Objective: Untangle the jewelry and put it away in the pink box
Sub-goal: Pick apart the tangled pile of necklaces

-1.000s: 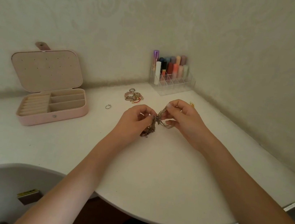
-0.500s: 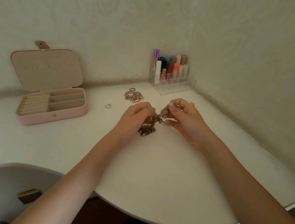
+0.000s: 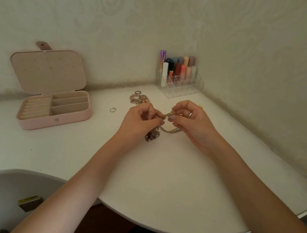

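I held the tangled jewelry [image 3: 162,125] between both hands just above the middle of the white bench [image 3: 158,186]. It was a knot of thin gold-toned chain: a short twisted stretch ran between my fingertips, a fine loop sagged below toward the right, and a darker clump with small purple and pinkish beads hung at the bottom, touching or nearly touching the bench. My left hand [image 3: 138,122] had its fingers curled in, thumb and forefinger pinching the chain at the left end of the twist. My right hand [image 3: 189,121] pinched the other end the same way, fingers bent close together, a plain ring showing on one of them.

The pink box [image 3: 55,110] sat open on the left side of the bench, well apart from my hands, its lid leaning back toward the wall, with ring rolls on the left and three long compartments on the right. A small ring [image 3: 112,109] lay alone between the box and my left hand. Farther back, a second heap of jewelry [image 3: 139,99] rested on the bench, near a clear organizer [image 3: 179,80] of lipsticks in the far corner.
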Motion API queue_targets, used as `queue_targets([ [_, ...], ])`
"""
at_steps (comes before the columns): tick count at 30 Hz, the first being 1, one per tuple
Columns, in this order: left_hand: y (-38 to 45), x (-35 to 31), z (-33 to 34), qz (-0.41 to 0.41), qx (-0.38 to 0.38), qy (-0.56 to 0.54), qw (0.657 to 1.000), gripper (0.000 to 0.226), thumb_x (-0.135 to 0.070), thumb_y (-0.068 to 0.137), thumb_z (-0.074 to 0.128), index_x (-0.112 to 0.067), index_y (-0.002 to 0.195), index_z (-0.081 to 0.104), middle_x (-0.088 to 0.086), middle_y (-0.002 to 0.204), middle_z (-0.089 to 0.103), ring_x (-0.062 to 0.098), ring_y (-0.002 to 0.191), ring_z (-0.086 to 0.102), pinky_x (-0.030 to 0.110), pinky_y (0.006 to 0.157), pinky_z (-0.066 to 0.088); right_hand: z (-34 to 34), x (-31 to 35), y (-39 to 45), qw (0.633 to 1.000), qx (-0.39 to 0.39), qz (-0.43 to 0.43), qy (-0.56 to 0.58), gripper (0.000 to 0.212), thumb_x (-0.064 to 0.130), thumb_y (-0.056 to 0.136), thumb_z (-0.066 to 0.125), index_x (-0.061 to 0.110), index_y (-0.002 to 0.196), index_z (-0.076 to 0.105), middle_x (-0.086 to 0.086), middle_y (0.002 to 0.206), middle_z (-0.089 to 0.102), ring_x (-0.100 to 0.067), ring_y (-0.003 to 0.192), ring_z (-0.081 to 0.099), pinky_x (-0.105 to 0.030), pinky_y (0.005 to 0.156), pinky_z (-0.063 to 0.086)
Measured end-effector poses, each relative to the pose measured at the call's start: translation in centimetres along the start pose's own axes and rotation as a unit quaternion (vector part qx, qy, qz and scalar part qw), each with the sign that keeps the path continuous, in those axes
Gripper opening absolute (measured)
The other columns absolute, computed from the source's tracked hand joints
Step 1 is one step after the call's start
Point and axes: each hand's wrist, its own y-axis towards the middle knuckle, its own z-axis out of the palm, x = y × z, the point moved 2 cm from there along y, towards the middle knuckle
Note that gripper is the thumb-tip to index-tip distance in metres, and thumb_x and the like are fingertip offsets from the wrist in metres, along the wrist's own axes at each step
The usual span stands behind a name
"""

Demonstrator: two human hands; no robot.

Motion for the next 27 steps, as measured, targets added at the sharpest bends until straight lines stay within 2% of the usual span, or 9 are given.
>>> queue_targets([
  [5,-0.16,0.16,0.26,0.005,0.032,0.036,0.999,0.033,0.012,0.078,0.060,-0.014,0.066,0.044,-0.008,0.078,0.069,0.012,0.075,0.060,0.028,0.073,0.048,0.31,0.19,-0.10,0.999,0.012,0.027,0.045,0.027,-0.011,0.086,0.053,0.015,0.091,0.059,0.003,0.077,0.061,-0.010,0.071,0.059,-0.021,0.069,0.048],
  [8,-0.35,0.03,0.35,-0.001,0.044,0.026,0.999,0.027,0.012,0.078,0.057,-0.014,0.076,0.048,-0.004,0.080,0.069,0.011,0.076,0.061,0.031,0.074,0.047,0.41,0.19,-0.12,0.991,0.030,0.065,0.109,0.026,-0.008,0.088,0.049,0.016,0.090,0.060,0.002,0.077,0.058,-0.009,0.070,0.057,-0.023,0.070,0.048],
  [13,-0.53,-0.20,0.51,-0.016,0.046,-0.010,0.999,0.024,-0.010,0.068,0.062,-0.018,0.087,0.050,-0.005,0.069,0.066,0.027,0.080,0.058,0.039,0.076,0.045,0.53,0.25,-0.05,0.978,0.041,0.093,0.180,0.018,-0.001,0.091,0.050,0.015,0.090,0.058,0.002,0.076,0.058,-0.010,0.067,0.059,-0.023,0.067,0.050],
  [16,-0.61,-0.25,0.45,-0.011,0.034,0.003,0.999,0.027,-0.014,0.079,0.071,-0.022,0.094,0.050,-0.002,0.066,0.069,0.039,0.076,0.061,0.045,0.075,0.048,0.32,0.19,-0.04,0.973,0.039,0.095,0.206,0.017,0.000,0.091,0.052,0.016,0.092,0.057,-0.001,0.077,0.062,-0.013,0.072,0.061,-0.024,0.070,0.052],
  [18,-0.60,-0.34,0.35,0.003,0.029,0.020,0.999,0.016,-0.016,0.085,0.070,-0.023,0.093,0.059,0.001,0.066,0.071,0.042,0.076,0.063,0.049,0.077,0.049,0.19,0.20,-0.07,0.967,0.029,0.101,0.233,0.019,-0.003,0.090,0.051,0.014,0.095,0.056,-0.003,0.077,0.063,-0.015,0.072,0.062,-0.025,0.069,0.053],
  [19,-0.59,-0.36,0.30,0.009,0.028,0.022,0.999,0.010,-0.016,0.085,0.070,-0.024,0.087,0.064,0.001,0.065,0.071,0.039,0.074,0.063,0.047,0.076,0.050,0.16,0.24,-0.11,0.965,0.023,0.105,0.241,0.021,-0.005,0.089,0.049,0.014,0.096,0.056,-0.004,0.077,0.062,-0.015,0.070,0.061,-0.025,0.066,0.053],
  [21,-0.52,-0.37,0.36,0.012,0.022,0.029,0.999,0.016,-0.014,0.086,0.069,-0.025,0.075,0.068,0.001,0.063,0.069,0.030,0.070,0.063,0.039,0.070,0.050,0.21,0.25,-0.11,0.962,0.018,0.112,0.248,0.024,-0.008,0.088,0.047,0.012,0.098,0.056,-0.004,0.077,0.060,-0.014,0.066,0.059,-0.023,0.060,0.051],
  [24,-0.52,-0.42,0.27,0.007,-0.001,0.025,1.000,0.015,-0.013,0.090,0.063,-0.020,0.077,0.064,-0.003,0.056,0.064,0.018,0.061,0.062,0.026,0.057,0.049,0.42,0.11,-0.01,0.956,0.020,0.118,0.268,0.028,-0.012,0.088,0.043,0.010,0.100,0.056,-0.005,0.078,0.057,-0.012,0.058,0.054,-0.020,0.054,0.048],
  [27,-0.44,-0.51,-0.04,-0.006,-0.024,0.007,1.000,0.013,-0.013,0.094,0.056,-0.014,0.082,0.060,-0.002,0.053,0.060,0.014,0.045,0.053,0.022,0.045,0.044,0.47,0.01,0.06,0.957,0.022,0.118,0.265,0.032,-0.016,0.087,0.040,0.009,0.101,0.055,-0.005,0.077,0.056,-0.011,0.057,0.051,-0.019,0.052,0.046],
])
